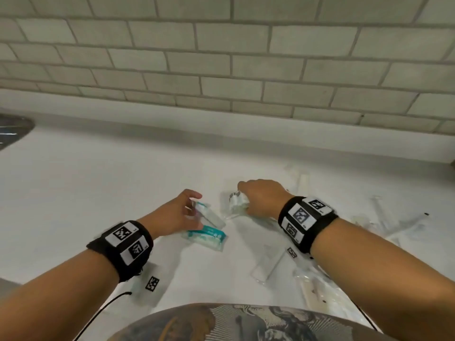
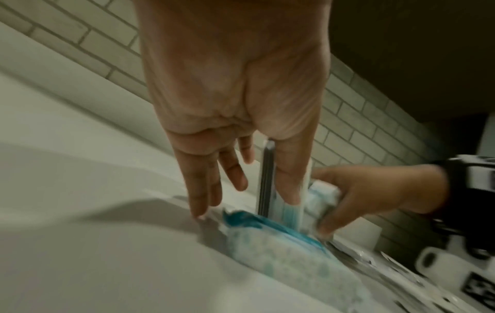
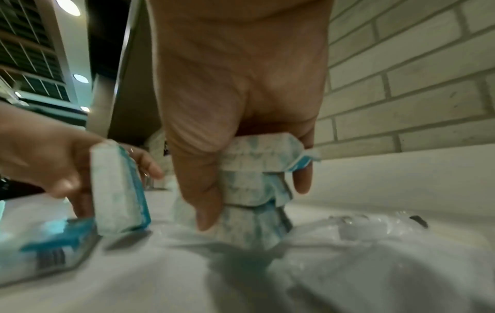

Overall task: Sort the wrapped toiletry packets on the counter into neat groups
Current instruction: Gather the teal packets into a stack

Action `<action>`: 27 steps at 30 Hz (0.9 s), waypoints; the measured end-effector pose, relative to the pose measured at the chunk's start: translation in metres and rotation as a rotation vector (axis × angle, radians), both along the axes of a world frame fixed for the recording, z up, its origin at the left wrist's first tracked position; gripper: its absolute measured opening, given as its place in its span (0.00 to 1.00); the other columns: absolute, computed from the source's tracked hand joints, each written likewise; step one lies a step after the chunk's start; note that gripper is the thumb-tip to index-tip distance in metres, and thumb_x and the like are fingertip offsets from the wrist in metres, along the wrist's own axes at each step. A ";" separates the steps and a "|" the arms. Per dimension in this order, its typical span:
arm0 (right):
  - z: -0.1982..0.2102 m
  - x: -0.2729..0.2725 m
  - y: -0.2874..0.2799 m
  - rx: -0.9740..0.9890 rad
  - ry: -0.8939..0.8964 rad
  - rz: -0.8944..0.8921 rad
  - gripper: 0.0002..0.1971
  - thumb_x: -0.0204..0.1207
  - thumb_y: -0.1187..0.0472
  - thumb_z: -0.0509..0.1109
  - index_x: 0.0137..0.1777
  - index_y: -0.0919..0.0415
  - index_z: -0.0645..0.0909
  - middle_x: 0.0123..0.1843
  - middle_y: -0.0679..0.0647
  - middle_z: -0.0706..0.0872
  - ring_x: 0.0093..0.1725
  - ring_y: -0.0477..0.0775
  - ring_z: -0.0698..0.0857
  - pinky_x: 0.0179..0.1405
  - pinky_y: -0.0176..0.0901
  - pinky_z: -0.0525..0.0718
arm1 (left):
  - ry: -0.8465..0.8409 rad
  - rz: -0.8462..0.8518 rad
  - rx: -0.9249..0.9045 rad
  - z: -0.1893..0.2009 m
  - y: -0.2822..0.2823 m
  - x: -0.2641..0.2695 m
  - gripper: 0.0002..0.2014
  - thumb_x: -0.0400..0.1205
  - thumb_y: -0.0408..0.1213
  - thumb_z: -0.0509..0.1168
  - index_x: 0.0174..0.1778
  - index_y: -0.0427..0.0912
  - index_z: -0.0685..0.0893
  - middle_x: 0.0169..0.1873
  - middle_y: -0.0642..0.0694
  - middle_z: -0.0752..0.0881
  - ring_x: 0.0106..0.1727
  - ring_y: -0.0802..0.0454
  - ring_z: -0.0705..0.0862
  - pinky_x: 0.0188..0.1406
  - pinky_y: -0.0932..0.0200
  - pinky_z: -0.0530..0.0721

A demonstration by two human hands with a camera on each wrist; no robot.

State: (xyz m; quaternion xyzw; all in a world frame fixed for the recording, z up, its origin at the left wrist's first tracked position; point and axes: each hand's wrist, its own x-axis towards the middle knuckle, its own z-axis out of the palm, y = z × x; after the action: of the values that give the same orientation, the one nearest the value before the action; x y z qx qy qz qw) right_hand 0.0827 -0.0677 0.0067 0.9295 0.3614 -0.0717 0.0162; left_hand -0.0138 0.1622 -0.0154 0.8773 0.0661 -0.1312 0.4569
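Head view: our left hand [image 1: 177, 212] pinches one teal packet [image 1: 208, 212] upright, 12 o'clock of a flat one [image 1: 205, 236]. Right hand [image 1: 263, 199] clamps a packet stack [image 1: 237, 201] at 2 o'clock, likely squaring groups on the counter [image 1: 98, 193].

Two hands are shown: the left hand [image 1: 177, 212] and the right hand [image 1: 261, 198]. Two black wristbands [image 1: 121, 249] are worn, one on each wrist. Five teal-and-white packets are counted: one packet [image 3: 119, 190] is held on edge by the left hand, one flat packet [image 1: 205, 236] lies on the counter [image 1: 73, 193], and a stack of three packets [image 3: 254, 190] is gripped by the right hand. Clear wrapped items [image 1: 268, 264] lie at the right; their number cannot be told.
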 end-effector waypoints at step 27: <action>-0.017 -0.065 0.052 -0.132 0.051 0.033 0.23 0.75 0.63 0.67 0.68 0.45 0.73 0.57 0.52 0.75 0.51 0.56 0.79 0.45 0.47 0.73 | -0.187 -0.504 0.556 0.009 0.027 0.046 0.27 0.79 0.23 0.55 0.70 0.51 0.76 0.73 0.47 0.71 0.73 0.45 0.71 0.72 0.50 0.71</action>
State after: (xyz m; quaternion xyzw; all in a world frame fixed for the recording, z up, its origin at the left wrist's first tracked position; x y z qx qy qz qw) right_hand 0.0177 -0.0160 -0.0106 0.9183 0.3713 -0.1185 0.0693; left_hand 0.0324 0.1893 -0.0066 0.9647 -0.1603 -0.1358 0.1591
